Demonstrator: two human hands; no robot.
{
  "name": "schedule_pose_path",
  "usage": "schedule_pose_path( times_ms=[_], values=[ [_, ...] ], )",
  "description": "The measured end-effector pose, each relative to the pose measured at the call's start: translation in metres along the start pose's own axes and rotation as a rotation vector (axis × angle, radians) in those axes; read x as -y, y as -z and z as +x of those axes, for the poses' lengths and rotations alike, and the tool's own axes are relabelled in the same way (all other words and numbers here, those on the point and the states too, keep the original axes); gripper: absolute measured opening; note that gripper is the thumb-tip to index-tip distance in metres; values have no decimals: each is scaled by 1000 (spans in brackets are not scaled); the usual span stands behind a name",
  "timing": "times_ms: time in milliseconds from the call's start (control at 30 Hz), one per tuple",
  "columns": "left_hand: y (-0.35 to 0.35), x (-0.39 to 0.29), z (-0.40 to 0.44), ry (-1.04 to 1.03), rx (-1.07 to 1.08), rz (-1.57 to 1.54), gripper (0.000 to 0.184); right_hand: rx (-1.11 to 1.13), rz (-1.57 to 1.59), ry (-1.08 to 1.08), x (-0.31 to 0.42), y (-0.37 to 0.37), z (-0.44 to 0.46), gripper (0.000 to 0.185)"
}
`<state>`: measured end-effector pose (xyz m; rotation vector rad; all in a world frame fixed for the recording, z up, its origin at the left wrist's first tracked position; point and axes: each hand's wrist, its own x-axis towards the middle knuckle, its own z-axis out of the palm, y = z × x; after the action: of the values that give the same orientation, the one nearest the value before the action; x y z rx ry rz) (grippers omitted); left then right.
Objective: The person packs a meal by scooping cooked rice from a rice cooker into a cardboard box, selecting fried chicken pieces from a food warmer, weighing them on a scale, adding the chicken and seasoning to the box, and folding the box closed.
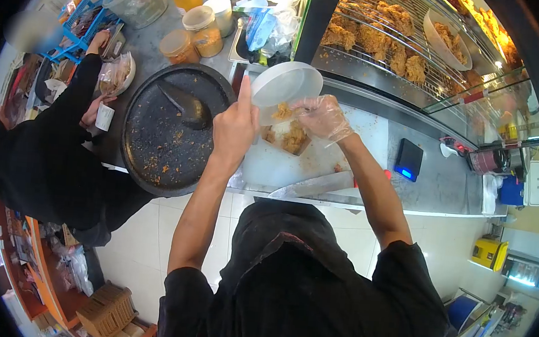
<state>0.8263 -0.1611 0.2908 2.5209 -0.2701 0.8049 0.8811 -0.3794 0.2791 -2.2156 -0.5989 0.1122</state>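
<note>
My left hand (pixel 235 128) grips a round translucent plastic tub (pixel 292 81) by its side, with the index finger pointing up. The tub is tilted above a small open box (pixel 270 140) on the white cutting board (pixel 372 135). Golden fried chicken (pixel 295 137) lies in the box. My right hand (pixel 324 118), in a clear plastic glove, pinches golden crispy crumbs (pixel 282 111) at the tub's lower edge. Near the board's front edge lies a large knife (pixel 312 186), partly hidden by my right forearm.
Left of the board sits a big black stone mortar (pixel 159 128) with a pestle (pixel 189 107). A black scale (pixel 409 159) stands to the right. Behind is a glass display case of fried chicken (pixel 381 31). A co-worker (pixel 62 146) handles a bowl (pixel 117 74) at left.
</note>
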Motion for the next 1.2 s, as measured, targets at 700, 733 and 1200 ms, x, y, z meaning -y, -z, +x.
schedule_pose_path(
  times_ms=[700,733,1200],
  values=[
    [3,17,26,-400,-249,158,55,133,-681,381,16,-18,-14,18],
    [3,22,27,-371,-277,172,54,219,-710,291,16,-12,-18,25],
    [63,-27,12,185,-462,-87,42,786,-678,180,13,-20,43,30]
  ],
)
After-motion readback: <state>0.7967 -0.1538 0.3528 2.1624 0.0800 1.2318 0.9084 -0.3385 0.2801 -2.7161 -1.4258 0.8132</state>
